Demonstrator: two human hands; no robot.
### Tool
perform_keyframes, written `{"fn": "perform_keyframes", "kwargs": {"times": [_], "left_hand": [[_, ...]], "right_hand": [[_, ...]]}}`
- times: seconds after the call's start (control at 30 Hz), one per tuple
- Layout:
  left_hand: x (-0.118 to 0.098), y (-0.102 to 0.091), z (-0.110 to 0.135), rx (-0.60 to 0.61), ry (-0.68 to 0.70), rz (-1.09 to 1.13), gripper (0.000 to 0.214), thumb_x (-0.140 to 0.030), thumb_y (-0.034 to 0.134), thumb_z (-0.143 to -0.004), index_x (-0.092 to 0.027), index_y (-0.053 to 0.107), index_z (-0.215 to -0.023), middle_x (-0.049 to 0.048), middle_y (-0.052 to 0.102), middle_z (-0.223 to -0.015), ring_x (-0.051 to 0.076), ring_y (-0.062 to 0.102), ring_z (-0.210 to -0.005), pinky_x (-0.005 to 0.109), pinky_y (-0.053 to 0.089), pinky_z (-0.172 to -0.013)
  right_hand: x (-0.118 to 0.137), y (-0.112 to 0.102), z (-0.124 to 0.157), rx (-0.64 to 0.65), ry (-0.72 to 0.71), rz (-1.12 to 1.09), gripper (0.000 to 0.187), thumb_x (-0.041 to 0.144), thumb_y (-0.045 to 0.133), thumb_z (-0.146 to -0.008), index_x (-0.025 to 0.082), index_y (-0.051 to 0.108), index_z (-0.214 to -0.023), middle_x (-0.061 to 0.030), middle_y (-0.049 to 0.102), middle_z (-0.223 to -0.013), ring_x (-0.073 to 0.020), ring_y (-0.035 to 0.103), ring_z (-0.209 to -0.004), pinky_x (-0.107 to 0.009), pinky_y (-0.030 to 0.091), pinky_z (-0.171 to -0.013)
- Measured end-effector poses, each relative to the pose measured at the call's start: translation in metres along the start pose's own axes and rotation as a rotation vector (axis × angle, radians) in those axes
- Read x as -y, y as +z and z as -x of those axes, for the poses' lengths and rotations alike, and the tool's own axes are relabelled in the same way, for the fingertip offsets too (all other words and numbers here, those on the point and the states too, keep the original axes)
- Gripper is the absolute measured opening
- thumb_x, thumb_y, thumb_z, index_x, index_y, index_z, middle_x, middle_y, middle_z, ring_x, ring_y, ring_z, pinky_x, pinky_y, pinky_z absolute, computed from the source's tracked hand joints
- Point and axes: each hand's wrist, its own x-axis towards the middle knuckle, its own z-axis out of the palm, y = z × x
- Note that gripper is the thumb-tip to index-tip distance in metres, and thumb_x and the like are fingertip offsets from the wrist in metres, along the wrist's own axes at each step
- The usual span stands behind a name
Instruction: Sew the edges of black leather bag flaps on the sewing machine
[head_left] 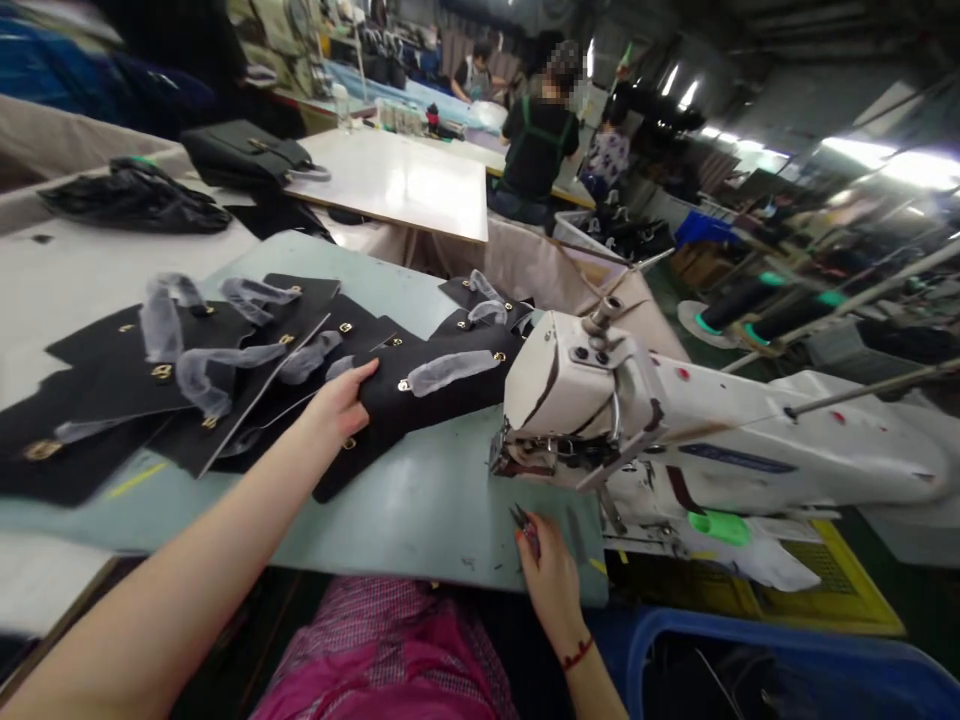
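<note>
My left hand (346, 402) grips the left edge of a black bag panel (450, 398), thumb on top and the other fingers partly hidden. A handle wrapped in whitish film (454, 373) is fixed to this panel by gold-coloured fittings. The panel's right end reaches toward the head of a white sewing machine (551, 390). Low on the pale green work surface (442, 500), my right hand (551, 572) is closed around a small pair of thread snips (527, 532), blades pointing up and away from me.
Several more black panels with wrapped handles (161, 320) lie overlapping on the left. Behind them are a black bag (247, 155) and a white table (405, 180). A blue tub (787, 640) stands at lower right. Thread cones (787, 310) stand behind the machine; people work farther back.
</note>
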Motion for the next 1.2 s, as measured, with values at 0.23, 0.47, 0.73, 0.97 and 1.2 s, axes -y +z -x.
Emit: {"fn": "perform_keyframes", "kwargs": {"times": [0.23,0.47,0.73,0.97,1.2], "left_hand": [[-0.001,0.067,-0.066,-0.031,0.075,-0.300,0.027,-0.002,0.060,-0.076,-0.008,0.062,-0.103,0.0175,0.072,-0.088,0.030,0.072,-0.080,0.050,0.059,-0.077],[-0.008,0.047,-0.022,0.076,0.835,-0.566,0.047,-0.004,0.065,-0.073,-0.018,0.061,-0.118,0.0097,0.051,-0.137,0.025,0.045,-0.131,0.040,0.031,-0.113],[0.061,-0.145,0.096,0.109,0.893,-1.198,0.027,-0.024,0.062,-0.081,-0.028,0.070,-0.107,0.0093,0.065,-0.118,0.031,0.058,-0.113,0.046,0.040,-0.104],[0.042,-0.142,0.069,-0.121,0.993,-1.180,0.040,-0.028,0.067,-0.075,-0.021,0.062,-0.114,0.0140,0.058,-0.126,0.035,0.049,-0.123,0.051,0.032,-0.110],[-0.012,-0.073,-0.004,-0.141,0.928,-0.969,0.039,-0.024,0.078,-0.060,-0.015,0.065,-0.096,0.0149,0.067,-0.102,0.034,0.060,-0.106,0.045,0.042,-0.098]], "right_hand": [[-0.009,0.004,0.009,-0.023,-0.008,0.033,0.035,0.034,0.042,-0.096,0.014,0.060,-0.119,-0.0122,0.065,-0.112,-0.0211,0.065,-0.101,-0.033,0.055,-0.085],[-0.014,0.005,0.014,-0.031,-0.083,0.210,0.039,0.034,0.034,-0.099,0.014,0.058,-0.123,-0.0139,0.062,-0.115,-0.0232,0.064,-0.101,-0.035,0.054,-0.082],[-0.011,0.008,-0.022,-0.089,-0.196,0.438,0.041,0.029,0.037,-0.097,0.012,0.060,-0.125,-0.0165,0.061,-0.120,-0.0308,0.056,-0.107,-0.046,0.045,-0.092],[0.038,0.023,-0.010,-0.044,-0.332,0.262,0.033,0.027,0.042,-0.096,0.015,0.062,-0.119,-0.0127,0.058,-0.127,-0.0276,0.053,-0.116,-0.045,0.043,-0.099],[0.038,0.033,0.034,-0.081,-0.404,0.108,0.028,0.029,0.044,-0.097,0.020,0.064,-0.115,-0.0101,0.061,-0.124,-0.0260,0.058,-0.115,-0.044,0.050,-0.096]]}}
